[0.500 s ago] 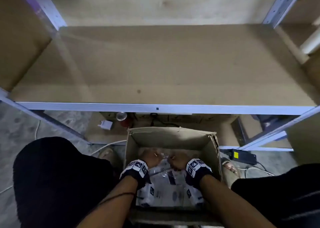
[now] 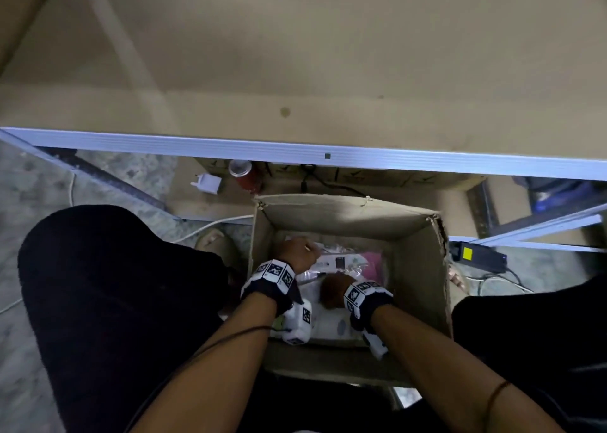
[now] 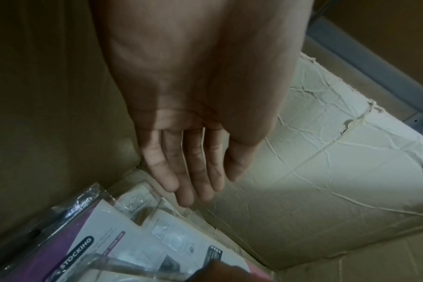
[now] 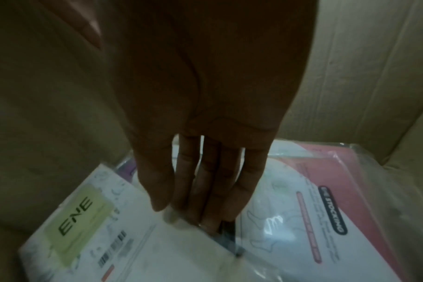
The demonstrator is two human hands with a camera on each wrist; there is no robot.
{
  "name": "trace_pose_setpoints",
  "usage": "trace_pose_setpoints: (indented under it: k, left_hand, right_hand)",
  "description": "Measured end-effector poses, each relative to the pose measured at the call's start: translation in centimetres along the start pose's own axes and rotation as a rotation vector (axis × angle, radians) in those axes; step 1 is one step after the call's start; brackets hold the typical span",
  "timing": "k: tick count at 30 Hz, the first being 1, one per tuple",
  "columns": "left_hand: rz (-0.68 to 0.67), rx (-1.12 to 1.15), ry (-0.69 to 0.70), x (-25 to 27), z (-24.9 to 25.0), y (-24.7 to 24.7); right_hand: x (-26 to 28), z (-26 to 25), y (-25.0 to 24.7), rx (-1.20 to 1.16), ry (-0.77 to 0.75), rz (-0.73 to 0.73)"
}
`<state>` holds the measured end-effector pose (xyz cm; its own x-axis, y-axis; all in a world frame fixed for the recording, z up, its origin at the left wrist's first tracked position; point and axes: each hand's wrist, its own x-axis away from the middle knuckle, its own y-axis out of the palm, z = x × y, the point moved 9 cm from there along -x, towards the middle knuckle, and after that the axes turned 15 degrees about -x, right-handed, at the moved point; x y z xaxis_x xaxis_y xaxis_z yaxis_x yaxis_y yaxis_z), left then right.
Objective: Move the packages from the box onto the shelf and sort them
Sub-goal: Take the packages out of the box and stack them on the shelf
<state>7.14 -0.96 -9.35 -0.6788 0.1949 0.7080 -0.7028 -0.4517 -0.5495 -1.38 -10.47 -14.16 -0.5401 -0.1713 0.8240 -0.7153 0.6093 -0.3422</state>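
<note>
Reaching down into the cardboard box (image 2: 417, 268), the person has both hands among the packages, so the step in hand is the first pick, with nothing yet lifted out. The shelf (image 2: 295, 54) just beyond the box shows only bare board in the head view, so by that judgement the sorting has not begun.

The left hand (image 3: 193, 152) has its fingers straight and together, pointing down toward the far left corner of the box; it grips nothing, and its fingertips hang just over the clear-wrapped packs below. The right hand (image 4: 200, 171) also has its fingers extended, and their tips press into the seam between a white package with a yellow-green label (image 4: 77, 219) and a pink-edged stocking package (image 4: 326, 200) beside it. Whether any finger has already slipped under an edge is hard to say, as the wrist view is dim and blurred there. A purple-printed stocking package (image 3: 68, 253) lies nearer the left hand.

The next move probably calls for working the right fingertips under one pack's edge and closing thumb and fingers on it, while the left either steadies the neighbouring packs or takes one of its own. The plastic sleeves look slick and overlap, so one pack should be separated before being lifted over the box wall to the shelf.
</note>
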Motion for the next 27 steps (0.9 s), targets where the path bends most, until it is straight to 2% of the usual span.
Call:
trace_pose_setpoints:
  k: [5, 11, 18, 27]
  left_hand:
    - [0.011, 0.079, -0.019, 0.3, -0.6, 0.0]
    - [0.013, 0.033, -0.008, 1.4, -0.7, -0.2]
    - [0.013, 0.072, 0.005, 2.1, -0.4, -0.6]
    - [0.014, 0.118, 0.026, 2.6, -0.2, -0.5]
  right_hand:
    - [-0.1, 0.1, 2.0, 0.195, 0.014, -0.108]
    - [0.0, -0.7, -0.8, 0.195, -0.036, -0.002]
    - [1.0, -1.3, -5.2, 0.237, -0.148, 0.261]
    - [1.9, -0.6, -4.6, 0.345, -0.122, 0.275]
